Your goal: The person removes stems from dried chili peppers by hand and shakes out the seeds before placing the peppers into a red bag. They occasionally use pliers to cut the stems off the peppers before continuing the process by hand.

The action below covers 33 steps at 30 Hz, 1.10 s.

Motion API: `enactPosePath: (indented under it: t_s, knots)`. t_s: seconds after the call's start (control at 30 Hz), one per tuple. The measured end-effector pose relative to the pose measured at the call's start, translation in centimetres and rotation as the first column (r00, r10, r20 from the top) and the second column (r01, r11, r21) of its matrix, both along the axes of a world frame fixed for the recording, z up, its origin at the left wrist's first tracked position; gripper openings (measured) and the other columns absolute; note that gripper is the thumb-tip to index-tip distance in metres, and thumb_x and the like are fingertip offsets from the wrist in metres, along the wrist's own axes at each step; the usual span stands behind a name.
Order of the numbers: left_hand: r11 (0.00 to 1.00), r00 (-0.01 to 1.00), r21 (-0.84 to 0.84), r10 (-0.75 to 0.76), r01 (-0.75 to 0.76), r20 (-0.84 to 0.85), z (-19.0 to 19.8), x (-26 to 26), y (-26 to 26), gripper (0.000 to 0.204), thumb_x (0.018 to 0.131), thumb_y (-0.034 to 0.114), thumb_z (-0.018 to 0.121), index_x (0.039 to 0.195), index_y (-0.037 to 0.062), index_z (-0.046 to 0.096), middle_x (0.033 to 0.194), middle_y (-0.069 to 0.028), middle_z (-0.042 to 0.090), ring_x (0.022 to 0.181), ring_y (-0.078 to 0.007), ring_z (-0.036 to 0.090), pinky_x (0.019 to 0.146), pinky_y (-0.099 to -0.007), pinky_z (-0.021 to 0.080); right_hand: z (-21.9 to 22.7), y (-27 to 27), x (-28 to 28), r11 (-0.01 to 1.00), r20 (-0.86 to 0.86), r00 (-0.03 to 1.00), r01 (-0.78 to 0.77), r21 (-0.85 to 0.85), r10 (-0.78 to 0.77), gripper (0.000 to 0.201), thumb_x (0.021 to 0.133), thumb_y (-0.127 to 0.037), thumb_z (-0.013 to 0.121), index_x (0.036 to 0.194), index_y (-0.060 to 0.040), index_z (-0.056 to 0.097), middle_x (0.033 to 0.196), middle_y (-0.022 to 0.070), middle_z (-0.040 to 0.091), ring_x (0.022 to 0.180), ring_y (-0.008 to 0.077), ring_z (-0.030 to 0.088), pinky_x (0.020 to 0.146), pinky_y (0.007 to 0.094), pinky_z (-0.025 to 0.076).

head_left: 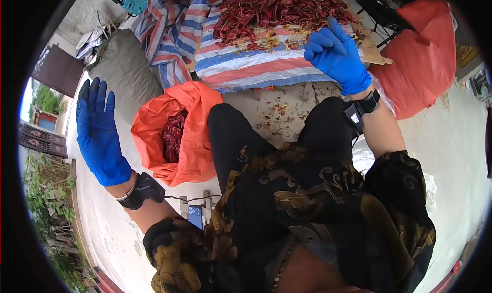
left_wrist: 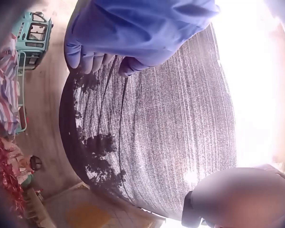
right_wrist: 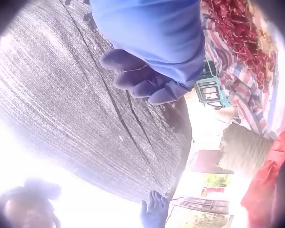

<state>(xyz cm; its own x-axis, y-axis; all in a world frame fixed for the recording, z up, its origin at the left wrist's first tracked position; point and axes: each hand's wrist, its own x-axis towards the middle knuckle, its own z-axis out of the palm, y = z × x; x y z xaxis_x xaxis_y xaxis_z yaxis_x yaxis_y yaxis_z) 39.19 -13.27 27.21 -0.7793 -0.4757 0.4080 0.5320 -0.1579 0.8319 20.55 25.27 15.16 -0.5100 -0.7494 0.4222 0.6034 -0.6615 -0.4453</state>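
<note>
Both hands wear blue gloves and hold nothing. My left hand (head_left: 100, 139) is raised at the left of the head view, its fingers straight and close together, left of an orange-red sack (head_left: 200, 106). Dried red chillies (head_left: 175, 134) show inside that sack's open mouth. In front of the big pile of dried red chillies (head_left: 279, 8) is my right hand (head_left: 338, 57), lifted with fingers loosely bent. The pile lies on a striped tarp (head_left: 256, 72). In the right wrist view the right hand (right_wrist: 152, 52) shows with its fingers relaxed against a shade net overhead.
A full red sack (head_left: 420, 62) stands at the right. At the left leans a grey-green sack (head_left: 125, 62). Chilli scraps (head_left: 277, 116) litter the floor between the knees. A phone (head_left: 195, 217) lies beside the left hip, and a teal vehicle (left_wrist: 33, 40) stands beyond.
</note>
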Motion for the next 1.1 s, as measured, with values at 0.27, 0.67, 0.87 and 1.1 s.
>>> enactPosePath:
  t_s: [0.27, 0.67, 0.87, 1.1]
  knots:
    - [0.896, 0.891, -0.101, -0.441, 0.431, -0.111, 0.3, -3.3, 3.1, 0.043, 0.089, 0.016, 0.043, 0.125, -0.0057, 0.035, 0.127, -0.0202, 0.041, 0.115, -0.0267, 0.044, 0.096, -0.0376, 0.036, 1.8, -2.4, 1.8, 0.999, -0.001, 1.0, 0.028, 0.045, -0.028, 0.042, 0.091, -0.033, 0.042, 0.056, -0.0086, 0.038, 0.066, -0.0001, 0.028, 0.066, 0.0139, 0.029, 0.069, 0.0288, 0.034]
    - [0.842, 0.837, 0.014, -0.539, 0.54, 0.093, -8.2, -15.0, 11.5, 0.028, 0.085, 0.008, 0.051, 0.112, -0.0011, 0.051, 0.108, -0.0141, 0.056, 0.092, -0.0192, 0.057, 0.081, -0.0306, 0.046, -0.6, -6.0, -0.7, 0.711, -0.6, 0.653, 0.677, 0.189, -0.462, 0.034, 0.085, -0.016, 0.05, 0.112, 0.0047, 0.053, 0.081, 0.0028, 0.055, 0.07, 0.0089, 0.045, 0.066, 0.0207, 0.037]
    - [0.801, 0.774, 0.076, -0.595, 0.594, 0.216, -12.0, -19.2, 14.6, 0.024, 0.08, 0.004, 0.058, 0.105, 0.0026, 0.056, 0.095, -0.0051, 0.061, 0.087, -0.011, 0.056, 0.078, -0.0227, 0.044, -2.2, -6.2, -3.1, 0.501, -0.728, 0.502, 0.829, 0.249, -0.467, 0.031, 0.085, -0.014, 0.05, 0.112, -0.0011, 0.057, 0.087, 0.0029, 0.059, 0.072, 0.0083, 0.048, 0.066, 0.0208, 0.038]
    - [0.8, 0.776, 0.014, -0.587, 0.6, 0.232, -15.2, -23.7, 14.9, 0.02, 0.082, 0.004, 0.056, 0.102, 0.0022, 0.058, 0.093, -0.0043, 0.06, 0.084, -0.0097, 0.055, 0.076, -0.0233, 0.046, -5.4, -6.2, -6.8, 0.45, -0.679, 0.511, 0.846, 0.287, -0.528, 0.028, 0.086, -0.011, 0.052, 0.112, -0.0022, 0.057, 0.084, 0.0023, 0.058, 0.079, 0.0113, 0.054, 0.075, 0.0239, 0.042]
